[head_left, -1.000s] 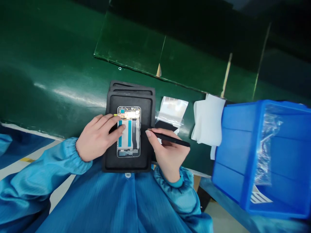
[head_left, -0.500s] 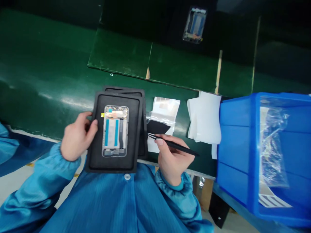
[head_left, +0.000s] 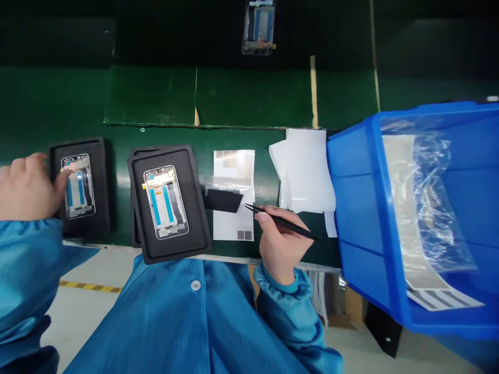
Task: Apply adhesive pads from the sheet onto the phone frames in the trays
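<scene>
My left hand (head_left: 25,187) is at the far left, fingers curled at the left edge of a black tray (head_left: 103,182), with the thumb on the phone frame (head_left: 78,185) lying in it. A second black tray (head_left: 197,208) in front of me holds another phone frame (head_left: 166,201) with blue strips and sits on a further tray. My right hand (head_left: 278,246) pinches black tweezers (head_left: 286,224). Their tips are just right of a black film piece (head_left: 222,200) on a white backing sheet (head_left: 234,228).
A blue bin (head_left: 358,208) holding a clear plastic bag and printed sheets stands at the right, overhanging the bench edge. White papers (head_left: 307,171) lie beside it. A third phone frame (head_left: 258,26) lies on the dark belt at the back. The green mat (head_left: 156,93) covers the bench.
My left hand let go of the middle tray, which now lies flat, and moved left onto another tray with a phone frame. The view swung left. The right hand kept the tweezers near the sheet.
</scene>
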A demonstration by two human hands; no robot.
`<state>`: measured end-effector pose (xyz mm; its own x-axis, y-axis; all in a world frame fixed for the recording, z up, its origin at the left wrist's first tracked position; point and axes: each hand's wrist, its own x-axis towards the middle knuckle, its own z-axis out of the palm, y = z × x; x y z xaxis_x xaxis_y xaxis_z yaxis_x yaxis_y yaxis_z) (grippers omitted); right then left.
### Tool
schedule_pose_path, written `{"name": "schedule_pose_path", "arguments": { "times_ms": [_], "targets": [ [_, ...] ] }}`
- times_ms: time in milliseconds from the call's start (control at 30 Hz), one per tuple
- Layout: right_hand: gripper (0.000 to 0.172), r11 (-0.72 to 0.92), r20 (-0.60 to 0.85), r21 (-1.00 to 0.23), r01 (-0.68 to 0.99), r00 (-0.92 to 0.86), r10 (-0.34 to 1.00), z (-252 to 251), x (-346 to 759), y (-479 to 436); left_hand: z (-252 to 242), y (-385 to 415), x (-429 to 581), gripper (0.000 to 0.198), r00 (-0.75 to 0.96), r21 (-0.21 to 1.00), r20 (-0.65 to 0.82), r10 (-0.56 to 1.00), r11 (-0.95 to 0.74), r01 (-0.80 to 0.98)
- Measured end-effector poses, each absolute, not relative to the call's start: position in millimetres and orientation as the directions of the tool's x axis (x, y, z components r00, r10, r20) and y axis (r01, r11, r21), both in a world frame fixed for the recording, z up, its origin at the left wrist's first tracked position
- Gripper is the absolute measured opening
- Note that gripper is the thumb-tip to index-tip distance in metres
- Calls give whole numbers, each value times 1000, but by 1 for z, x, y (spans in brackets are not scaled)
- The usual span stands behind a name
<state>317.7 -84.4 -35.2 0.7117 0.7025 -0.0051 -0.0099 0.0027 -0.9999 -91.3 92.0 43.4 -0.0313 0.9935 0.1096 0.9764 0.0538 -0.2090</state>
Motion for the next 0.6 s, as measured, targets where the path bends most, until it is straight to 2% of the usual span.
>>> {"name": "schedule_pose_path", "arguments": {
  "times_ms": [67, 100, 133, 200, 267, 367, 500, 600],
  "targets": [
    [13, -11, -4, -1000, 6, 702, 712, -36, 319, -84, 47, 80, -27, 52, 199, -77, 146, 969, -189, 979],
    [13, -10, 1, -1000, 12, 693, 721, -36, 319, -84, 47, 73, 8, 44, 364, 23, 112, 925, -369, 929],
    [14, -8, 4, -1000, 15, 684, 730, -36, 319, -84, 46, 66, 43, 37, 535, 127, 78, 841, -541, 832],
    [15, -11, -1, -1000, 11, 670, 743, -35, 319, -84, 38, 55, 105, 30, 754, 252, 42, 655, -737, 627],
    [15, -28, -15, -1000, 10, 663, 749, -34, 320, -85, 24, 52, 149, 32, 831, 269, 38, 554, -807, 526],
    [15, -33, -8, -999, 24, 661, 750, -31, 323, -85, 5, 57, 180, 28, 864, 249, 5, 504, -837, 487],
    [14, 11, 26, -1000, 28, 650, 760, -28, 329, -83, -4, 64, 180, 13, 870, 312, 14, 493, -829, 465],
    [14, 34, 72, -997, 73, 618, 783, -26, 332, -78, 0, 63, 175, 18, 854, 365, 66, 516, -809, 460]
  ]
}}
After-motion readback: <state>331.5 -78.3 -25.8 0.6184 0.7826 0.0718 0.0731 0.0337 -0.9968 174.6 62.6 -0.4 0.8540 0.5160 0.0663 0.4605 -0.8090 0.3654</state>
